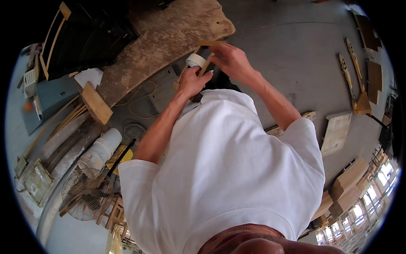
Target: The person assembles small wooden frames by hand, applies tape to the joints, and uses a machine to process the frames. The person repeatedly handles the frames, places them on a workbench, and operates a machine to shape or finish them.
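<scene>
White shirt (228, 156), arms (163, 122) outstretched, left fingers (193, 72) curled against tape roll (197, 58), right fingers (220, 50) pinching wooden strip (205, 67)

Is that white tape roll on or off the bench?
Off: the tape roll shows at the left hand, past the bench's edge.

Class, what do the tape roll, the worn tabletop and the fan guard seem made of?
Tape roll: probably paper, from its matte cream band.
Tabletop: likely wood, its finish worn, judging by blotchy brown patches.
Fan guard: apparently metal, dull, from its thin, curved wires.
</scene>
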Tool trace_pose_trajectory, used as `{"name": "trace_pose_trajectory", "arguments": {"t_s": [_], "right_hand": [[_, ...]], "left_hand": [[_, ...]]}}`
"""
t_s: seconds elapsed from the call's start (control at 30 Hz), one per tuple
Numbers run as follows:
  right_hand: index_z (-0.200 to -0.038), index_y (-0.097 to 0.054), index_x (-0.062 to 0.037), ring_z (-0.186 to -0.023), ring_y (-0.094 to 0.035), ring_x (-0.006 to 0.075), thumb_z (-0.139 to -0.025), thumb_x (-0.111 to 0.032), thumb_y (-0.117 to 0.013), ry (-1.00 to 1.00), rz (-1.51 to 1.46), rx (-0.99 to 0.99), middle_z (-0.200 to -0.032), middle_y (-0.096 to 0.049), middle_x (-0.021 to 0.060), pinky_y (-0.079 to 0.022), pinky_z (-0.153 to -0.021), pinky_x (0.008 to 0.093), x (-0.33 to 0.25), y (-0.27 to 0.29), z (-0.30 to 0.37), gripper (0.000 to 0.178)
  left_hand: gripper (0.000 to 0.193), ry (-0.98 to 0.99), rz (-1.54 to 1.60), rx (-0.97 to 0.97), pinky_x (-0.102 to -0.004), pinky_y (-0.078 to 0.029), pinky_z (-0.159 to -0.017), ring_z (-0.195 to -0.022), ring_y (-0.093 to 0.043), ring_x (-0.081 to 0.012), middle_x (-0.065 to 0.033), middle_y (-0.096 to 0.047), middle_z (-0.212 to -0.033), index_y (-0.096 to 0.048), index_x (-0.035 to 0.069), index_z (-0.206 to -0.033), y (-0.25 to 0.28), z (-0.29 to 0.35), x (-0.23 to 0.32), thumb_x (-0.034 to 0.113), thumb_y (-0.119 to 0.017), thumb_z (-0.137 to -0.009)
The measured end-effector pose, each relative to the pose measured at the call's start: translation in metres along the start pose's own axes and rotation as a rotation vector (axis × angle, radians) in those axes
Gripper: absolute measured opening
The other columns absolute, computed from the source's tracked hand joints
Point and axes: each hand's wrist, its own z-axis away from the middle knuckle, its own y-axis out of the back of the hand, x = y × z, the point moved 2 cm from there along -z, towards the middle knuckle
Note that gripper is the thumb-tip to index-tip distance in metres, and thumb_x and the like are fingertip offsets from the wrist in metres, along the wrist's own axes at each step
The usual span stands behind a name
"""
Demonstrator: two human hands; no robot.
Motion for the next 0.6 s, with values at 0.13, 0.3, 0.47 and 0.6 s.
{"name": "trace_pose_trajectory", "arguments": {"t_s": [0.13,0.3,0.47,0.6], "right_hand": [[-0.110,-0.065,0.0014,-0.084,-0.068,0.0341,-0.084,-0.030,-0.068,0.003,0.313,-0.336,-0.096,-0.069,0.0194,-0.052,-0.077,0.0427,0.017,-0.044,-0.054,0.040],[-0.115,-0.062,0.0064,-0.074,-0.066,0.0248,-0.081,-0.018,-0.070,-0.171,-0.250,-0.292,-0.088,-0.068,0.0164,-0.053,-0.066,0.0387,0.031,-0.070,-0.067,0.043],[-0.111,-0.063,0.0118,-0.062,-0.062,0.0146,-0.078,-0.008,-0.072,-0.401,-0.828,-0.154,-0.074,-0.063,0.0089,-0.052,-0.054,0.0322,-0.020,-0.059,-0.078,0.040],[-0.109,-0.067,0.0005,-0.056,-0.058,0.0126,-0.083,-0.024,-0.071,-0.306,-0.532,-0.434,-0.075,-0.064,0.0071,-0.047,-0.049,0.0273,-0.033,-0.057,-0.058,0.036]], "left_hand": [[0.040,-0.237,-0.128,0.061,-0.0358,-0.053,-0.068,-0.069,-0.069,-0.0222,-0.0139,-0.071,-0.081,-0.068,-0.005,-0.099,-0.014,-0.003,0.002,0.030,-0.074,-0.080],[0.039,0.097,-0.182,0.000,-0.0378,-0.055,-0.074,-0.076,-0.071,-0.0261,-0.0169,-0.071,-0.080,-0.069,-0.005,-0.089,-0.002,-0.001,0.004,0.031,-0.074,-0.077],[0.035,0.241,0.105,-0.028,-0.0308,-0.054,-0.058,-0.059,-0.067,-0.0155,-0.0090,-0.069,-0.075,-0.068,-0.005,-0.088,0.007,-0.003,-0.021,0.029,-0.076,-0.081],[0.026,0.280,0.362,-0.004,-0.0281,-0.053,-0.053,-0.057,-0.064,-0.0142,-0.0058,-0.067,-0.071,-0.068,-0.002,-0.085,0.009,-0.009,-0.035,0.023,-0.075,-0.085]]}}
